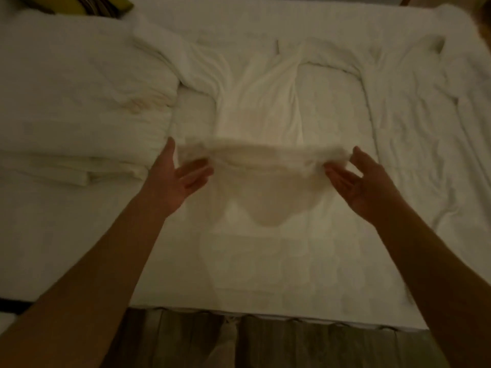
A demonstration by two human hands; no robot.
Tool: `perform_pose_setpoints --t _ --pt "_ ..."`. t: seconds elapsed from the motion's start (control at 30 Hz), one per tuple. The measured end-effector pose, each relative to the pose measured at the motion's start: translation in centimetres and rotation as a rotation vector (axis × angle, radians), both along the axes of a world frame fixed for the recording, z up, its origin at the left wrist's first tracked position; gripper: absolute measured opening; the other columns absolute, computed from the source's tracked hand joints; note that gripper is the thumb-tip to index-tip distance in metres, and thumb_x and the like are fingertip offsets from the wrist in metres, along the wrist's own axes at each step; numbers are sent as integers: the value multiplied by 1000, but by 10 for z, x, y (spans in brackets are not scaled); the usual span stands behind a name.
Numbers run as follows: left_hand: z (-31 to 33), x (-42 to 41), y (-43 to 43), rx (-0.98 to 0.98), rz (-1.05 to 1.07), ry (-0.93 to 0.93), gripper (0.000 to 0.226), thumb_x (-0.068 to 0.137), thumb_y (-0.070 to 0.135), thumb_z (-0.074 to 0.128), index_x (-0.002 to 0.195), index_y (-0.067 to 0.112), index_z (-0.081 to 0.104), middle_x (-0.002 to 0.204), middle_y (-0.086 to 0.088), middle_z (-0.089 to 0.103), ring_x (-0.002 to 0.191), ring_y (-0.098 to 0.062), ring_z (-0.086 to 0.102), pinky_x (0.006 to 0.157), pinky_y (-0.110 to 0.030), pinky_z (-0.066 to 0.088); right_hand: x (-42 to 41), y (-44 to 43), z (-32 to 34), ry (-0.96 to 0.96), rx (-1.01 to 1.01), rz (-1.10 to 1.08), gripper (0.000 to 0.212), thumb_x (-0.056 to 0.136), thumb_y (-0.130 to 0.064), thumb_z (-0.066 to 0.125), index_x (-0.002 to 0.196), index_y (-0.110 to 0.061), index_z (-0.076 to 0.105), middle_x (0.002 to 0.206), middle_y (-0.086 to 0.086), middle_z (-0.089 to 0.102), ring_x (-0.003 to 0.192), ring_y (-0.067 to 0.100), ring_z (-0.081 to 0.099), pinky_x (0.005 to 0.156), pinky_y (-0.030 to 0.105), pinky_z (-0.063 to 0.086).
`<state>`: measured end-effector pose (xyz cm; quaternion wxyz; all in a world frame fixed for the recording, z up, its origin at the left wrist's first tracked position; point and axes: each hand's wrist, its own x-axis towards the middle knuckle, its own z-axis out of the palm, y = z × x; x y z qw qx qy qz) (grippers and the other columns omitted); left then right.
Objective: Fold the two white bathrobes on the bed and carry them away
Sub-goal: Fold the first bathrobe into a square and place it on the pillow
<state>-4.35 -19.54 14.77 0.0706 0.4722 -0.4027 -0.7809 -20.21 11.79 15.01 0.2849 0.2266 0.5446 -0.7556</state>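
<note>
A white bathrobe [260, 102] lies lengthwise down the middle of the bed [305, 261], its sleeves spread toward the far left and right. Its near end [263, 152] is lifted off the bed and blurred with motion. My left hand [178, 179] is at the left corner of that lifted edge, palm up with fingers extended under the cloth. My right hand [356, 179] is at the right corner, fingers extended, thumb above the edge. A second white bathrobe [79, 171] lies folded flat at the left of the bed.
A white pillow [79, 83] sits at the far left, with a yellow-green cushion [103, 4] behind it. A crumpled white duvet [430, 123] covers the right side. The bed's near edge [265, 313] meets a dark wooden floor [292, 346].
</note>
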Motion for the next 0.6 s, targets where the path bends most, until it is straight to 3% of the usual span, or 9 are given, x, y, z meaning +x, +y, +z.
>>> perform_pose_setpoints --t 0.07,0.13,0.2,0.27,0.3,0.37,0.43,0.5,0.6 --pt "-27 -38 -14 -186 10 -121 82 90 65 55 153 28 18 113 -15 68 96 -35 71 72 -40 58 -28 -23 -16 66 135 41 40 95 -34 63 127 -13 51 107 24 69 90 32 72 74 37 60" --pt "-68 -51 -17 -479 -187 -379 98 84 68 59 157 22 13 138 -18 55 120 -38 59 94 -49 53 -37 -33 -59 107 444 179 50 94 -37 65 135 -12 50 114 22 66 89 28 67 77 37 56" --pt "-110 -55 -19 -587 -453 -586 106 84 65 63 159 14 8 157 -20 34 140 -38 40 113 -46 38 -37 -38 -101 120 838 433 71 89 -49 68 146 -14 44 135 17 58 114 31 61 99 42 50" --pt "-139 -58 -21 -627 -598 -647 108 84 66 61 159 13 4 161 -22 23 146 -38 30 116 -46 31 -32 -43 -131 144 1073 590 84 91 -56 61 155 -15 26 155 17 39 139 35 41 115 46 34" --pt "-150 -62 -19 -790 -657 -673 105 86 69 56 159 14 5 162 -22 22 147 -39 28 116 -49 30 -30 -50 -144 240 1162 627 85 93 -58 56 158 -17 18 160 17 30 145 36 31 119 48 28" --pt "-172 -71 -12 -1314 -733 -572 89 91 69 43 158 15 19 161 -20 26 146 -40 30 114 -55 31 -21 -73 -158 588 1306 701 79 97 -59 44 159 -23 11 165 15 14 151 33 15 122 49 15" --pt "-191 -75 0 -1575 -961 -307 76 95 64 35 157 21 26 164 -13 24 150 -33 26 118 -55 25 -13 -100 -176 933 1311 812 74 98 -60 36 160 -30 9 168 10 3 154 29 3 123 49 5" --pt "-217 -66 -1 -1615 -1183 -269 73 95 70 27 158 33 21 168 -5 12 154 -28 17 120 -57 18 -10 -103 -199 1032 1322 985 70 97 -67 30 158 -40 7 167 5 -5 155 26 -2 124 52 0" --pt "-245 -26 -26 -1462 -1058 -557 84 85 83 19 157 42 9 168 -7 11 153 -33 17 118 -58 19 -16 -63 -224 786 1396 1046 76 89 -82 21 152 -53 -10 166 -1 -16 154 20 -9 123 54 1"
